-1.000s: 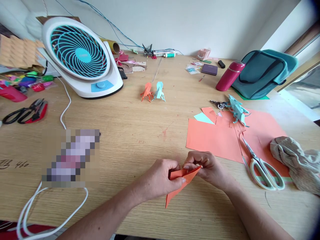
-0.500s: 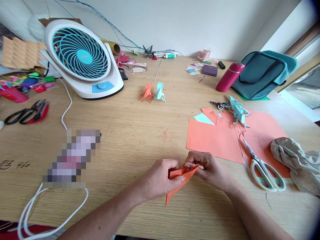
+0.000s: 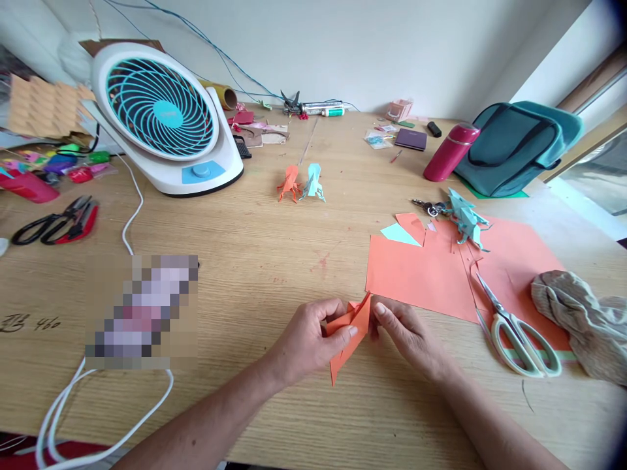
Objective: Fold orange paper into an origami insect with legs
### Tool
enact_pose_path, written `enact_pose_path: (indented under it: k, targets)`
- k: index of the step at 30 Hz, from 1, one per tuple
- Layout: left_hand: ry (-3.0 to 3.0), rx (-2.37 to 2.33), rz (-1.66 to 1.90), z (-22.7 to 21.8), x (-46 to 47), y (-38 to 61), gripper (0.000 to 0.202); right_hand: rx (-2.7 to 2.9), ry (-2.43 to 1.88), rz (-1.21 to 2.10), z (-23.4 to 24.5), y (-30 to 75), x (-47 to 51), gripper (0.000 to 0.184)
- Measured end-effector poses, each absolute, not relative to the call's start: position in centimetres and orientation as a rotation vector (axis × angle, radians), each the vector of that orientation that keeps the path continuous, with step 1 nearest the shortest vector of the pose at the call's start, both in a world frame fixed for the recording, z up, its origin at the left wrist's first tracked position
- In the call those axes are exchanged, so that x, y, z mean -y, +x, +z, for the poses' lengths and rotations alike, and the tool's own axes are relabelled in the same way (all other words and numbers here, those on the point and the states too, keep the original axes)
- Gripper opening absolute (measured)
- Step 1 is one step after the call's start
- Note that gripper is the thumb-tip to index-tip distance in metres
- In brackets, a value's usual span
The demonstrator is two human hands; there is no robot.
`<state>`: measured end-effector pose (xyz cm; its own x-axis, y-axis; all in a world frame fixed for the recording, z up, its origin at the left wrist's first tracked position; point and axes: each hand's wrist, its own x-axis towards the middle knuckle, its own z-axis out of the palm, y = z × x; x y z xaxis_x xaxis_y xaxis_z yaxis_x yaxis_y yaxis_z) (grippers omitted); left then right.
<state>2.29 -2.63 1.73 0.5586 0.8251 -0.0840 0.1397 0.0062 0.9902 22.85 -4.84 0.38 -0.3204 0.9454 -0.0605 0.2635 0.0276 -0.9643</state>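
A folded orange paper piece (image 3: 350, 339) stands tilted on the wooden table (image 3: 274, 261) near its front edge. My left hand (image 3: 306, 339) pinches its left side between thumb and fingers. My right hand (image 3: 404, 333) rests against its right edge, fingers together and bent, touching the fold. Just to the right lie large orange paper sheets (image 3: 421, 274) with a pale blue scrap on them.
White-handled scissors (image 3: 514, 326) and a crumpled cloth (image 3: 582, 326) lie at the right. Two small paper figures (image 3: 300, 183) stand mid-table, a blue one (image 3: 465, 219) by keys. A fan (image 3: 164, 117), white cable (image 3: 98, 405), black and red scissors (image 3: 53, 222), pink flask (image 3: 448, 151) and teal bag (image 3: 519, 143) surround.
The folded paper has been turned more upright and shifted slightly left and up. My right hand let go of its pinch at the tip and now rests beside the fold.
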Motion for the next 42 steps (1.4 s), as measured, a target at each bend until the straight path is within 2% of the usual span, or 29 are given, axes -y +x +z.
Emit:
enact_pose_path:
  k: [9,19,22,27,42]
  targets:
    - [1.361,-0.845,0.730,1.5,2.4,2.1,0.015,1.612,-1.191,1.452,-0.5,21.1,5.5,0.045]
    - [1.354,-0.815,0.647,1.5,2.0,2.1,0.022,1.576,-1.171,1.489,-0.6,21.1,5.7,0.054]
    - [1.351,-0.830,0.685,1.3,2.0,2.1,0.025,1.593,-1.160,1.471,-0.6,21.1,5.7,0.052]
    - [1.453,-0.858,0.735,1.6,2.0,2.1,0.015,1.655,-1.160,1.435,-0.7,21.2,5.6,0.047]
    - [1.490,-0.921,0.767,1.3,2.1,2.1,0.019,1.626,-1.125,1.462,-0.9,20.7,5.5,0.048]
